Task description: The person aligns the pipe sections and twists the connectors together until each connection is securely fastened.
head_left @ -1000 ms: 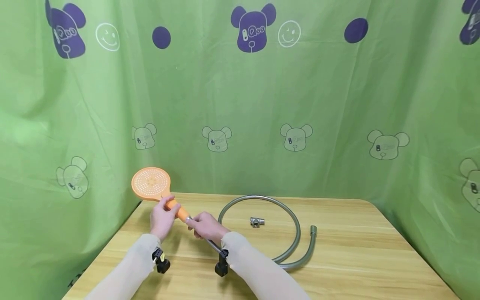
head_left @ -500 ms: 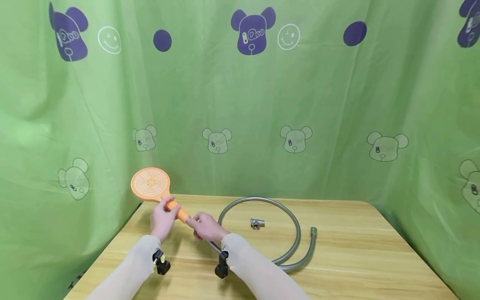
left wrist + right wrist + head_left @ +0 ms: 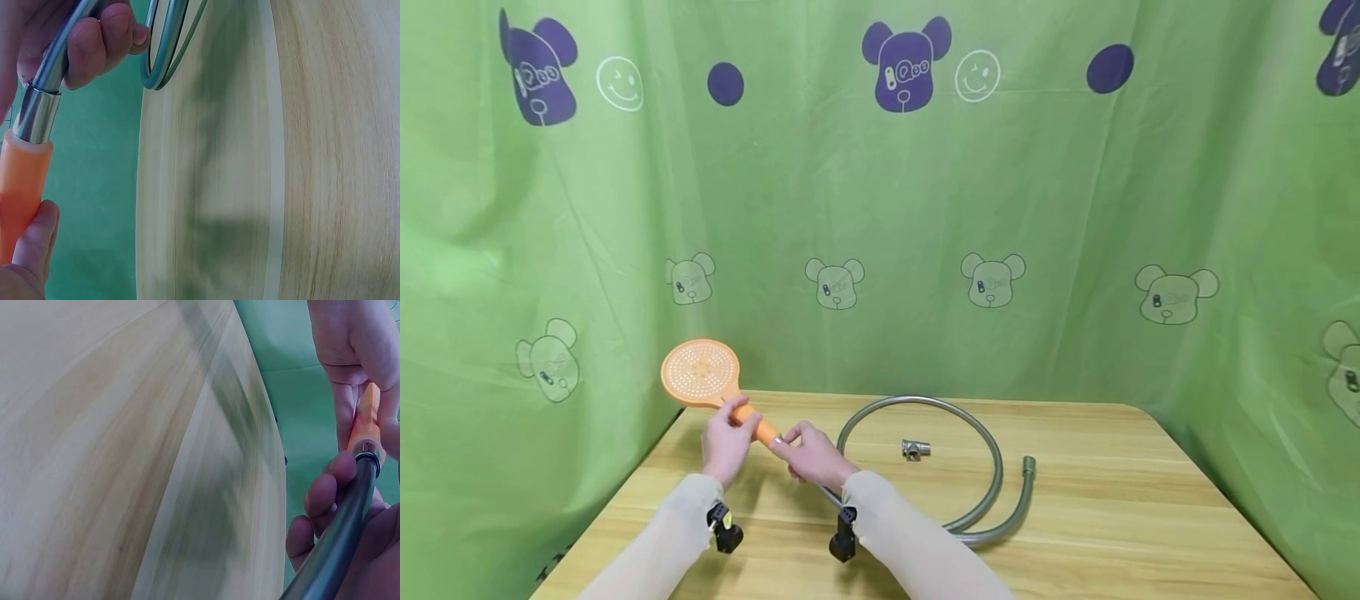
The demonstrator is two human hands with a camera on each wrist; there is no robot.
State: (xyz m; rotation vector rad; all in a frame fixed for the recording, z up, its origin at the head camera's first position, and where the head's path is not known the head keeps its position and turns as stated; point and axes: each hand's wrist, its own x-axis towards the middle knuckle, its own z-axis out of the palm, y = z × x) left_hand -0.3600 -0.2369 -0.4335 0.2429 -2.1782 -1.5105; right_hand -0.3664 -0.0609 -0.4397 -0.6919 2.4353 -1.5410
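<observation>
An orange shower head (image 3: 700, 372) with a round perforated face is held up over the table's left side. My left hand (image 3: 727, 443) grips its handle, thumb and fingers around the orange part. At the handle's lower end, my right hand (image 3: 814, 457) pinches the metal connector of a grey shower hose (image 3: 997, 467). In the left wrist view the silver connector (image 3: 37, 115) meets the orange handle end (image 3: 25, 165). The right wrist view shows the hose (image 3: 337, 537) running back under my right fingers (image 3: 322, 494). Its free end (image 3: 1028, 468) lies on the table at right.
A small metal tee fitting (image 3: 915, 450) lies on the wooden table (image 3: 1120, 492), inside the hose's loop. Green curtains (image 3: 910, 183) hang behind the table and at both sides. Black wrist cameras (image 3: 844, 535) sit beneath the sleeves.
Both hands keep their hold on the shower head and hose. The right fingers shift slightly at the connector, and the whole view tilts a little upward.
</observation>
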